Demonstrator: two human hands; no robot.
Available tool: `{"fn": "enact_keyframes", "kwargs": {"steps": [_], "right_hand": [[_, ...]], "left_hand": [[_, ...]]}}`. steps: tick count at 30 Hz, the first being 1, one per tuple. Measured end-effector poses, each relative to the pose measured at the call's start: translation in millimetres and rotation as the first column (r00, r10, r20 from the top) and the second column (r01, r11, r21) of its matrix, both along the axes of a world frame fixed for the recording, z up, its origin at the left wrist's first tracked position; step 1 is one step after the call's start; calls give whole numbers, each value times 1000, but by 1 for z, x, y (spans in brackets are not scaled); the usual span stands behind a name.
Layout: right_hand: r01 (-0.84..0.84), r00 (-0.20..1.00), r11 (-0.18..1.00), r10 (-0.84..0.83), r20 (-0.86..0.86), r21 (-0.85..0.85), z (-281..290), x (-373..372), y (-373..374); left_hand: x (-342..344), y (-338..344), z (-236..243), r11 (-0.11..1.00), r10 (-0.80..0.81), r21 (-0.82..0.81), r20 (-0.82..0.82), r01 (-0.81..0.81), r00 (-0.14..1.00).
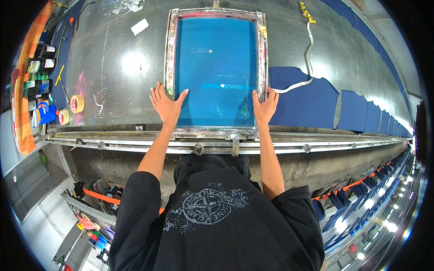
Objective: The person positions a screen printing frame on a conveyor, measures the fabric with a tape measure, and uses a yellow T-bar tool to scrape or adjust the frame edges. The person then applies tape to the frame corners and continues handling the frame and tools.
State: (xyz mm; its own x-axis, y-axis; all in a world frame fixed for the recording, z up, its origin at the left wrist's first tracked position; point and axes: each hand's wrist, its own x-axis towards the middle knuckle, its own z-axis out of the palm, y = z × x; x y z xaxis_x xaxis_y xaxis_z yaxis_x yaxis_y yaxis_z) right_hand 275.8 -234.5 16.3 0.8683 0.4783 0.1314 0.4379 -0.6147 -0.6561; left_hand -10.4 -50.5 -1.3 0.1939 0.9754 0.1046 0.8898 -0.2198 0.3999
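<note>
A screen printing frame (171, 54) with blue mesh lies on the long grey table in front of me. Its wooden or metal sides are stained with ink, and small pale printed shapes show in the mesh. My left hand (168, 105) holds the left side near the front corner, thumb on the inner side and fingers over the outer edge. On the opposite side, my right hand (265, 108) grips the rail, its thumb inside and its fingers around the outside. Navy fabric pieces (303, 101) lie flat to the right, one reaching up to the frame.
A yellow-and-white measuring tape (310, 49) curls across the table at right. Tape rolls (77, 104), a blue-and-white jug (45, 114) and several dark ink jars (38, 86) stand at left. A white card (139, 26) lies farther back. Metal rails (113, 143) run along the front edge.
</note>
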Motion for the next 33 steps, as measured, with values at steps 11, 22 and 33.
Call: {"fn": "enact_keyframes", "kwargs": {"steps": [11, 22, 33], "right_hand": [[0, 999, 1000, -1, 34, 7, -4, 1, 0], [-2, 1000, 1000, 2, 26, -2, -2, 1, 0], [-5, 999, 1000, 5, 35, 6, -3, 0, 0]], "left_hand": [[1, 0, 2, 1000, -2, 0, 7, 2, 1000], [0, 0, 0, 1000, -7, -7, -8, 7, 1000], [0, 0, 1, 1000, 3, -4, -11, -3, 1000]]}}
